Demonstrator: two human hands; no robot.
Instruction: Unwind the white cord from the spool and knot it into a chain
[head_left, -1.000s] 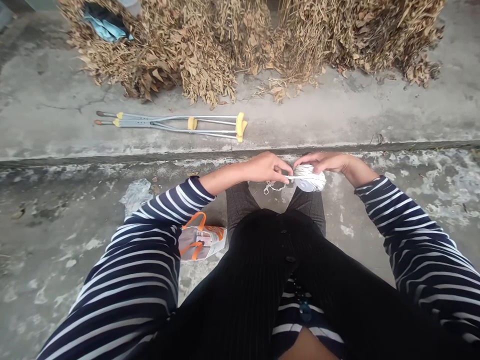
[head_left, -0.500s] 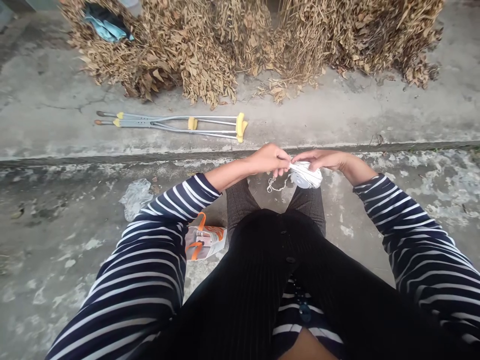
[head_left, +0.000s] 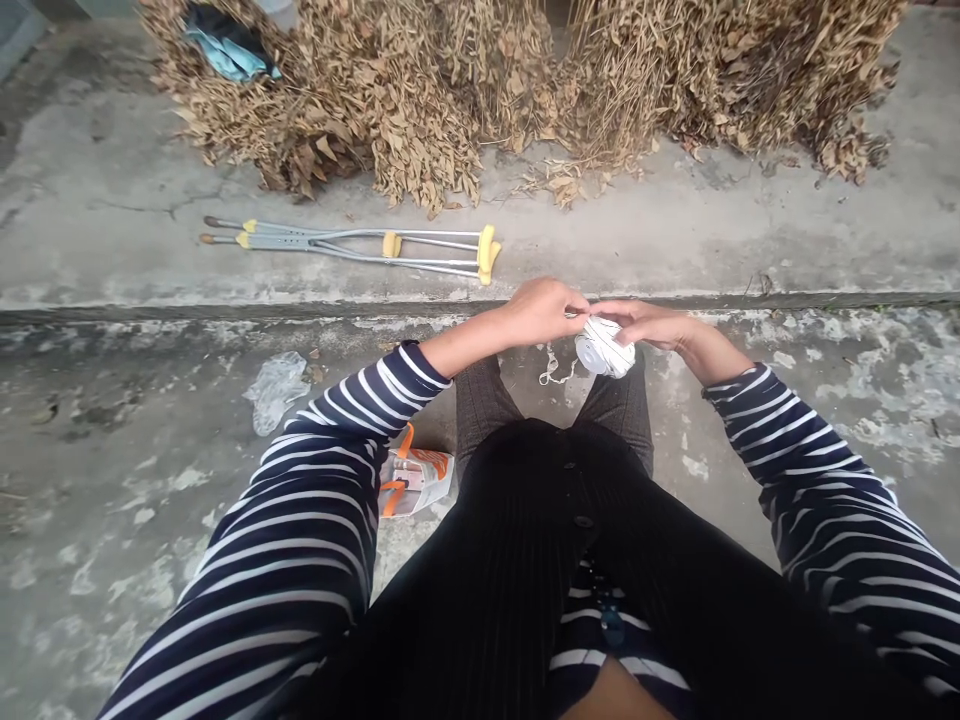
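In front of my knees, my right hand curls its fingers over a white spool wound with what looks like cord or tape. The spool's round, flat end faces left. Beside it, my left hand has thumb and fingers pinched together at the spool's upper left, on the white strand there. The fingertips of both hands nearly meet. A thin, twisted loose end of white cord dangles below my left hand, over the gap between my legs.
Beyond the step edge, a pair of crutches with yellow pads lies on the concrete ledge. Dry leafy stalks are heaped behind, with a blue and black cloth on them. Left of me are a clear plastic bag and an orange-handled bag.
The spool has tilted and shifted slightly left in my right hand. My left hand stays pinched beside it, a little higher. The view has shifted slightly.
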